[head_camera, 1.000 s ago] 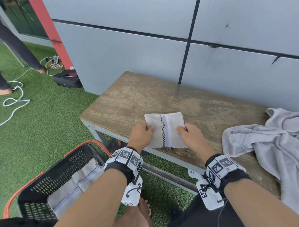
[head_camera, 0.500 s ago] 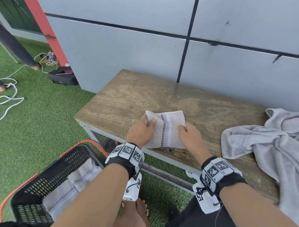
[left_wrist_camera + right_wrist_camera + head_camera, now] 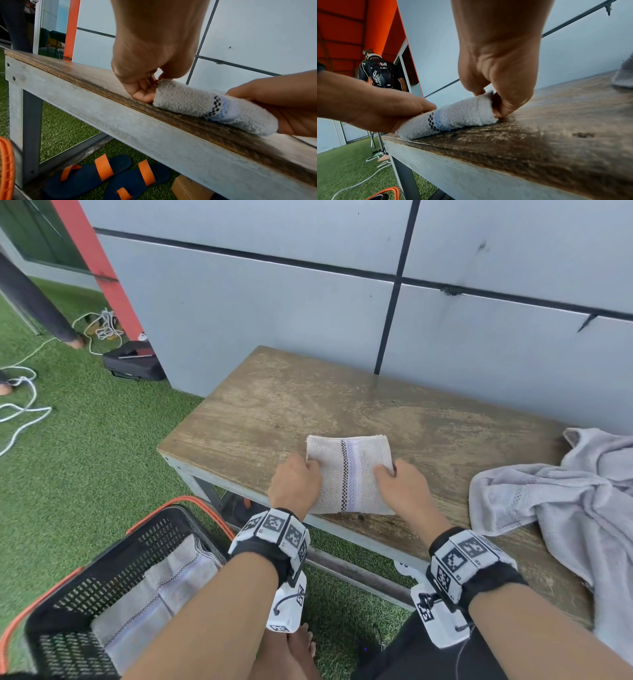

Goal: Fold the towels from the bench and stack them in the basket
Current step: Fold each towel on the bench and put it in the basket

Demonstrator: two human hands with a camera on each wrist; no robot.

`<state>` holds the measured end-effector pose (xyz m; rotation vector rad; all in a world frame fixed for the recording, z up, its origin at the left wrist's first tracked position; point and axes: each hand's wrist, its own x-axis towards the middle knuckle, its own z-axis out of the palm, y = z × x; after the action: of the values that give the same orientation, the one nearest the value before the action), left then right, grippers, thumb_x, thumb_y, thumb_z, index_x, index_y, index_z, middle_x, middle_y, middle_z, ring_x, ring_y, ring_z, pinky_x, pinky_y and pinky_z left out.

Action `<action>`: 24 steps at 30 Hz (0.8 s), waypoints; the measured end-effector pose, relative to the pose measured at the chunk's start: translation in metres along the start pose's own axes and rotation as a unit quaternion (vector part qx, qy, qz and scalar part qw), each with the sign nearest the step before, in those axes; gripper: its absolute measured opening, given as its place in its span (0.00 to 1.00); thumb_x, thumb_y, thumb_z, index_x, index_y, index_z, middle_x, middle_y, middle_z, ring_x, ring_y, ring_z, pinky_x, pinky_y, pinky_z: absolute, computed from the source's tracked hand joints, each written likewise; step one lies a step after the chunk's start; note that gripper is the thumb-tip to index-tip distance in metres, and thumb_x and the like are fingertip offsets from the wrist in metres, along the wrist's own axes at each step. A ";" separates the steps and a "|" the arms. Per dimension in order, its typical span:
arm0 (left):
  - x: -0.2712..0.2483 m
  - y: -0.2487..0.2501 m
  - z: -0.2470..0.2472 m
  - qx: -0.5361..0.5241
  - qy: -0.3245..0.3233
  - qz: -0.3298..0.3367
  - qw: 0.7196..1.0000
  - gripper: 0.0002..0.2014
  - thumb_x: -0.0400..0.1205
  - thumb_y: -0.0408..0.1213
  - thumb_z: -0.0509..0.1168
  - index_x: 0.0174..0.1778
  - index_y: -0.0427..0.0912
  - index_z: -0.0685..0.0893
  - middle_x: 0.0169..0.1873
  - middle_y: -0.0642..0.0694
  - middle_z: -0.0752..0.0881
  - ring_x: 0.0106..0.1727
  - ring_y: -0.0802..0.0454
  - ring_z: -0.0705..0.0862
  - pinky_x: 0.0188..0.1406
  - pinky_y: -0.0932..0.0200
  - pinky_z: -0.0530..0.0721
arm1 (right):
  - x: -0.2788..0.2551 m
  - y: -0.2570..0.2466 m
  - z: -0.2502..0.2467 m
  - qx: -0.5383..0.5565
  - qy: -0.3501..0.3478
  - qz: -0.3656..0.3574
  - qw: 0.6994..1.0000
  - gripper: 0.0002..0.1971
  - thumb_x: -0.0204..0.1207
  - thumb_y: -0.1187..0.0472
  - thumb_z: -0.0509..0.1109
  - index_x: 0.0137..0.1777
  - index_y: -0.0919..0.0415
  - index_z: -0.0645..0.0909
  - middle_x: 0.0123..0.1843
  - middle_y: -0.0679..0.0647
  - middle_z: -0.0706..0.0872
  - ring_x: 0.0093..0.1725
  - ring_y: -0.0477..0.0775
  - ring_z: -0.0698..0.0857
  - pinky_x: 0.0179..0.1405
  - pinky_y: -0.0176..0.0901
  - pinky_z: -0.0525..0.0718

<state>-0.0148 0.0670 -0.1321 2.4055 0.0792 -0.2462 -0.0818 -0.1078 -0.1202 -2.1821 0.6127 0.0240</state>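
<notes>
Wooden bench [image 3: 274,419] bears folded towel [image 3: 349,474], edges pinched by both hands' fingers [image 3: 144,93]; only left-wrist view shows sandals [image 3: 106,177].

Folded towel [image 3: 349,474]: off-white, black checker stripe beside pale blue band. Bench [image 3: 274,412] top: worn brown. Basket [image 3: 113,563], lower left: black, orange rim. Sandals [image 3: 106,175]: navy, orange straps.
</notes>
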 end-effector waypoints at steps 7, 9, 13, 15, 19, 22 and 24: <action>-0.001 0.003 -0.001 -0.019 -0.003 0.000 1.000 0.18 0.83 0.57 0.64 0.57 0.46 0.75 0.47 0.49 0.85 0.48 0.46 0.86 0.54 0.42 0.87 | 0.003 -0.002 -0.004 -0.012 0.042 -0.053 0.998 0.15 0.87 0.53 0.60 0.40 0.59 0.67 0.34 0.51 0.72 0.30 0.49 0.68 0.27 0.40 0.65; 0.000 -0.001 0.000 -0.024 0.000 -0.008 1.000 0.18 0.83 0.56 0.66 0.56 0.45 0.76 0.47 0.47 0.85 0.47 0.46 0.85 0.53 0.43 0.87 | 0.006 0.001 -0.004 -0.040 0.048 -0.059 0.996 0.16 0.86 0.54 0.61 0.38 0.59 0.67 0.33 0.52 0.73 0.30 0.49 0.69 0.26 0.40 0.65; 0.001 -0.006 0.001 -0.026 0.002 0.026 0.999 0.15 0.86 0.51 0.62 0.39 0.46 0.73 0.36 0.48 0.82 0.32 0.52 0.78 0.34 0.54 0.78 | 0.009 0.006 -0.005 -0.050 0.031 -0.056 0.997 0.16 0.86 0.52 0.61 0.38 0.59 0.68 0.34 0.53 0.74 0.30 0.50 0.71 0.27 0.42 0.67; 0.000 -0.006 0.001 -0.019 0.010 0.034 0.999 0.14 0.87 0.49 0.60 0.39 0.46 0.73 0.34 0.49 0.80 0.30 0.53 0.76 0.33 0.54 0.78 | 0.011 0.006 -0.004 -0.060 0.018 -0.051 0.997 0.17 0.87 0.51 0.60 0.39 0.59 0.68 0.36 0.53 0.75 0.31 0.51 0.71 0.29 0.43 0.69; -0.004 -0.004 -0.001 -0.001 0.015 0.030 0.999 0.12 0.87 0.47 0.59 0.45 0.43 0.77 0.39 0.47 0.84 0.34 0.51 0.81 0.40 0.49 0.86 | 0.012 0.005 -0.003 -0.071 0.008 -0.039 0.997 0.16 0.88 0.50 0.60 0.41 0.57 0.68 0.37 0.53 0.76 0.30 0.50 0.71 0.27 0.42 0.70; -0.016 0.004 -0.004 0.010 0.066 0.058 0.996 0.07 0.87 0.40 0.60 0.55 0.41 0.72 0.50 0.45 0.81 0.42 0.50 0.83 0.42 0.52 0.85 | 0.008 -0.003 -0.001 -0.109 0.043 -0.050 0.992 0.10 0.85 0.52 0.63 0.50 0.58 0.69 0.48 0.55 0.78 0.42 0.53 0.77 0.37 0.43 0.76; -0.024 0.010 -0.001 0.062 0.133 0.155 0.977 0.07 0.85 0.36 0.59 0.57 0.41 0.71 0.56 0.43 0.75 0.50 0.50 0.78 0.49 0.57 0.81 | 0.005 -0.010 0.003 -0.189 0.122 -0.130 0.966 0.10 0.82 0.55 0.65 0.57 0.58 0.70 0.58 0.56 0.76 0.56 0.55 0.75 0.54 0.47 0.78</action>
<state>-0.0371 0.0603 -0.1196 2.5190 -0.1934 0.2222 -0.0720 -0.1023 -0.1161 -2.6471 0.4789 -0.2944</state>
